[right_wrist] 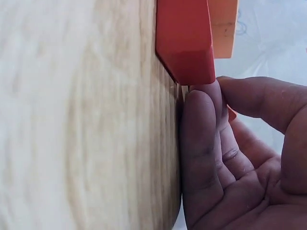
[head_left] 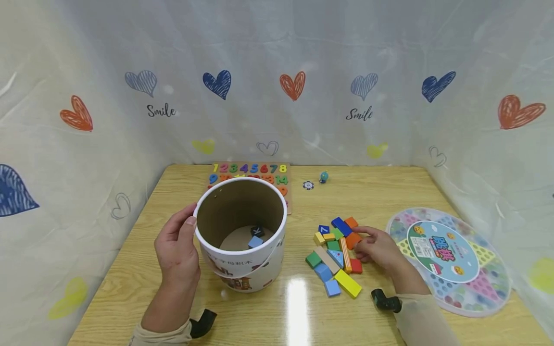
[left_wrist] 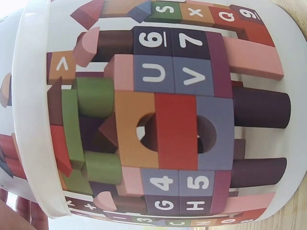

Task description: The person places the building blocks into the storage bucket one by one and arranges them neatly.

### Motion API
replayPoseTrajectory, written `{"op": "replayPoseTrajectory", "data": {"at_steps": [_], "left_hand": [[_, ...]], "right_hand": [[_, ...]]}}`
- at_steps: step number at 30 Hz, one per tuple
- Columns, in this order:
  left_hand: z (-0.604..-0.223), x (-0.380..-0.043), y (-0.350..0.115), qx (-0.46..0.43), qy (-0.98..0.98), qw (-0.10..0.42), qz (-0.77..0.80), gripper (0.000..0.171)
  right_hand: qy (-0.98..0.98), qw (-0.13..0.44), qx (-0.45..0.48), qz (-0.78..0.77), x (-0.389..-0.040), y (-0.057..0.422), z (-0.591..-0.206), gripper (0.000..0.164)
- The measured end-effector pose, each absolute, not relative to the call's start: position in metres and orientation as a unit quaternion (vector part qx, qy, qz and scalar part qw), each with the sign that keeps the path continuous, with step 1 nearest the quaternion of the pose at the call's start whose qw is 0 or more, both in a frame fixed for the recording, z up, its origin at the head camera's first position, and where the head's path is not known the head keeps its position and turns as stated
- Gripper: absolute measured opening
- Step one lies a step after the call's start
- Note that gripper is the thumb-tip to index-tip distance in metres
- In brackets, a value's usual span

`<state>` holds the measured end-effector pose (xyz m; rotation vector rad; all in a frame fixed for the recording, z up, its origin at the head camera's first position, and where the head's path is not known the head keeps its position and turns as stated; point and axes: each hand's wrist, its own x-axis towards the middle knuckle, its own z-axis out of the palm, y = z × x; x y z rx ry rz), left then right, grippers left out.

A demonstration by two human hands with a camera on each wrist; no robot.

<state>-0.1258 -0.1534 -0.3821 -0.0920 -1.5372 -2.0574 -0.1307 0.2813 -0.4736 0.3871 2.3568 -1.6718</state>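
A white bucket [head_left: 240,269] printed with toy blocks stands upright on the table, its top uncovered. My left hand [head_left: 179,250] holds its rim from the left side; some of those fingers [left_wrist: 23,213] show past the rim in the left wrist view. Inside the bucket lie a light blue block [head_left: 255,241] and a dark block marked K [head_left: 257,231]. Right of it, colored wooden blocks lie loose in a cluster. My right hand [head_left: 381,250] is at their right edge, index finger and thumb apart beside an orange block [head_left: 353,240]. A red block [right_wrist: 187,45] is close to its fingertips.
Behind the bucket lies a number board [head_left: 283,180], partly hidden. A small globe [head_left: 323,177] and a round chip [head_left: 308,185] are at the back. On the right is a large round board-game case [head_left: 484,288]. A curtain with hearts [head_left: 329,57] surrounds the table.
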Motion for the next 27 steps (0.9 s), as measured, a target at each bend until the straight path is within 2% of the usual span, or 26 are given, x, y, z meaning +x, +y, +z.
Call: {"op": "replayPoseTrajectory", "data": {"at_steps": [14,27], "left_hand": [[-0.382,-0.125,-0.154,-0.043,-0.574,0.282,-0.768,0.026],[-0.381,-0.125,-0.154,-0.052,-0.573,0.279,-0.768,0.027]], "right_hand": [[0.796,0.095,0.144,-0.580,-0.131,0.279,-0.473,0.051],[0.789,0.062,0.125,-0.598,-0.128,0.268,-0.436,0.049]]}}
